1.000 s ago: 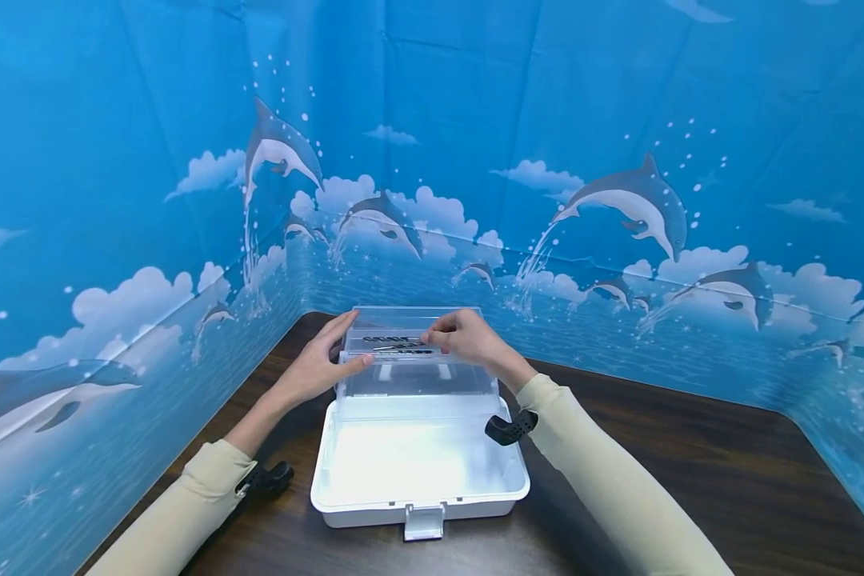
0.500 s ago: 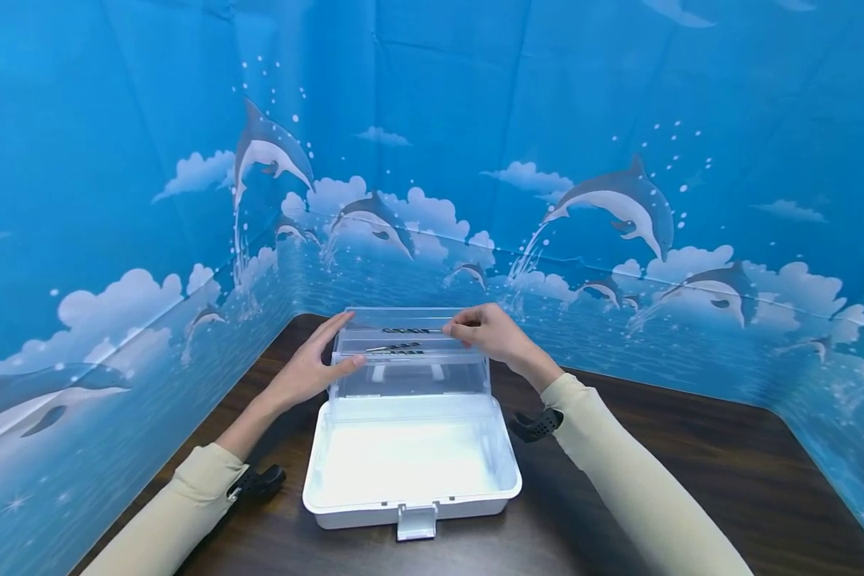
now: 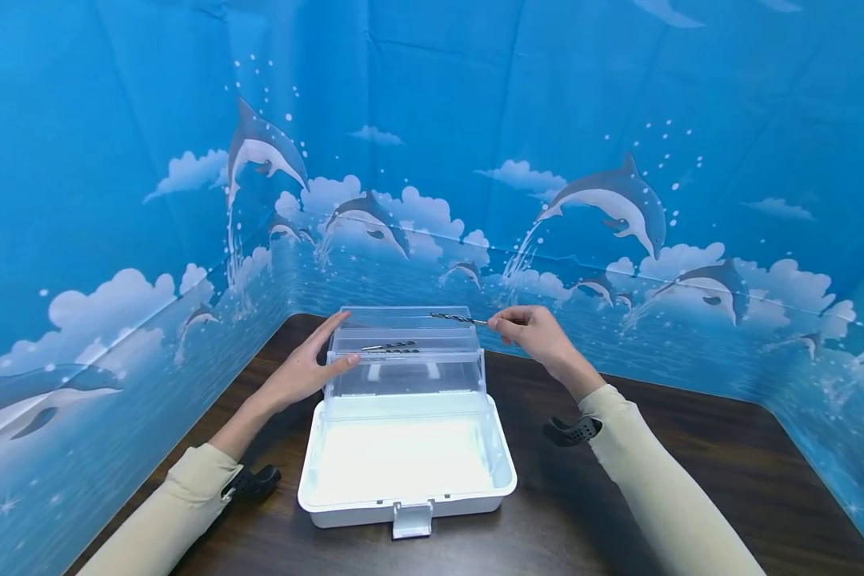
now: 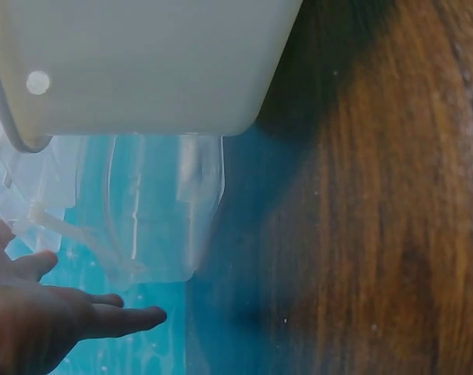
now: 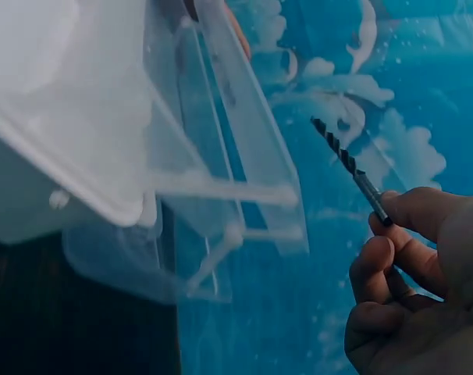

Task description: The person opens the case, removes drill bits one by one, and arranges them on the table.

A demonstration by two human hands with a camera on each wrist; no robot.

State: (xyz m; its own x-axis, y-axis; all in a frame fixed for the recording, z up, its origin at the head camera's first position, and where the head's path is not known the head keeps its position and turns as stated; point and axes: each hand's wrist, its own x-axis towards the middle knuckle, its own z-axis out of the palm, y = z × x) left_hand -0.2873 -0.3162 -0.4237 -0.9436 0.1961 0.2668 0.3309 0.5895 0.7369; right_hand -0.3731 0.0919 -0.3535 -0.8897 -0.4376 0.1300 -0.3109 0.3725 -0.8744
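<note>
In the head view, a dark twist drill bit (image 3: pixel 452 318) with a silvery shank is pinched between the thumb and fingers of my right hand (image 3: pixel 543 340), raised just right of the clear upper trays (image 3: pixel 455 342). The right wrist view shows the drill bit (image 5: pixel 347 162) with its fluted end pointing away from the hand. Other drill bits (image 3: pixel 392 347) lie in the tray. My left hand (image 3: pixel 301 370) is at the left end of the trays, thumb in front and fingers fairly straight. Spread fingers of the left hand (image 4: pixel 45 312) appear beside the clear plastic in the left wrist view.
The white toolbox (image 3: pixel 403 508) stands open on a dark wooden table (image 3: pixel 648 448), its front latch (image 3: pixel 412 520) hanging down. Clear folding arms (image 5: pixel 236 189) link the trays to the box. A blue dolphin curtain (image 3: pixel 590 96) surrounds the table's far edges.
My right hand has drawn a drill bit from the tray and moved right with it. My left hand has kept its place at the trays. The view has shifted slightly.
</note>
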